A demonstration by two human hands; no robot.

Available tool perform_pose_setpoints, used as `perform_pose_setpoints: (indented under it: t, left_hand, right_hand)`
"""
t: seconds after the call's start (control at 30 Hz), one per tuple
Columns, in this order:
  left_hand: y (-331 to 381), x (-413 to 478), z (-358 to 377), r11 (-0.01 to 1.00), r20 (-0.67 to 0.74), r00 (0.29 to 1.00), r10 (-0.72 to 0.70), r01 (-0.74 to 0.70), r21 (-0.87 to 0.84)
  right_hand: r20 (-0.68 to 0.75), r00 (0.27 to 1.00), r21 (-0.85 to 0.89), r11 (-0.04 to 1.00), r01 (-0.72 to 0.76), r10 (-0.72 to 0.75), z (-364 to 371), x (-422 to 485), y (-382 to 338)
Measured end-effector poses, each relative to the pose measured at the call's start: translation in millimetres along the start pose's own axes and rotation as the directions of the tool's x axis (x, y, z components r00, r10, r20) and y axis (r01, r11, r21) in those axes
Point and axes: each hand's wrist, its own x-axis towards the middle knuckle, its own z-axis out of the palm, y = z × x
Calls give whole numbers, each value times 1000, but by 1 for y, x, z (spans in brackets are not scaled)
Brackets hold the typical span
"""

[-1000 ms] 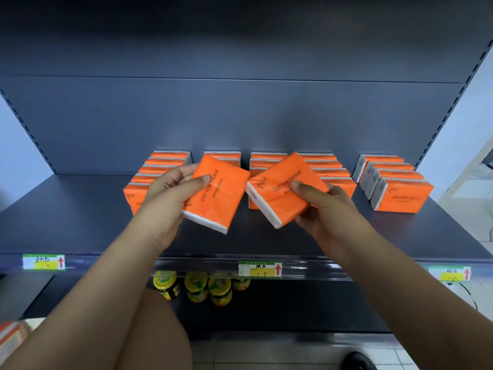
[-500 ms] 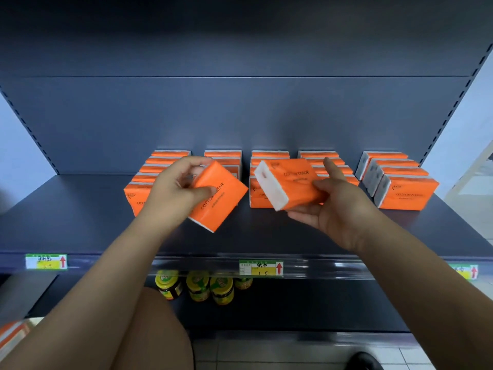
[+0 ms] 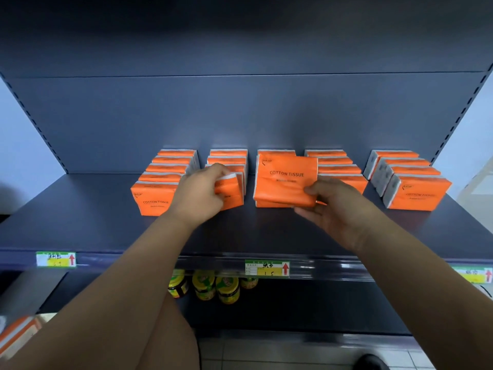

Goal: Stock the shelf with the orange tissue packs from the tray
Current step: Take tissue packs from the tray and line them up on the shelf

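- Our left grip (image 3: 198, 190) is curled round the left pack (image 3: 230, 194), low at the front of a row of stocked packs (image 3: 228, 157) on the shelf (image 3: 80, 222). Our right grip (image 3: 333, 206) pinches the right pack (image 3: 286, 180) by its bottom corner, upright, facing us, in front of the next row.
- Are they set down?
- We think so, but we cannot tell for sure.
- What could go wrong?
- If we let go too soon, the soft right pack may flop forward. If we shove, the stocked packs behind may go crooked.
- Any more to do?
- We see something orange (image 3: 16, 335) low on our left. It may be the tray
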Motion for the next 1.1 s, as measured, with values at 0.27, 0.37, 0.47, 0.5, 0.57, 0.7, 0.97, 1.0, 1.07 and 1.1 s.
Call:
perform_pose_setpoints:
  t: [0.27,0.37,0.47,0.5,0.57,0.7,0.97,1.0,1.07,1.1]
  left_hand:
    - [-20,5,11,984,64,992,110,-118,132]
    - [-21,6,11,980,74,991,113,-124,158]
    - [-19,6,13,975,71,990,120,-131,178]
    - [-18,6,14,973,67,989,131,-141,184]
    - [-18,8,15,972,66,988,137,-147,183]
    - [-18,9,17,985,63,991,117,-124,123]
    - [-14,8,18,985,56,997,56,-64,159]
    - [-14,8,18,985,54,997,52,-60,164]
    - [-15,8,18,983,50,997,58,-66,169]
    - [-15,8,18,983,50,997,62,-70,171]
  right_hand:
    - [-100,993,-236,971,31,-56,-5,4,4]
    - [-122,991,-291,957,25,-63,-8,6,3]
    - [-103,991,-364,930,42,-85,-11,7,2]
    - [-92,992,-383,923,49,-91,-11,7,3]
    - [-84,992,-399,915,53,-94,-11,8,4]
    - [-74,994,-413,909,47,-84,-11,9,8]
    - [-32,994,-507,859,76,-107,-9,8,11]
    - [-28,994,-509,857,76,-105,-9,8,11]
    - [-20,995,-510,857,71,-95,-8,9,12]
    - [-14,996,-513,856,69,-89,-8,9,13]
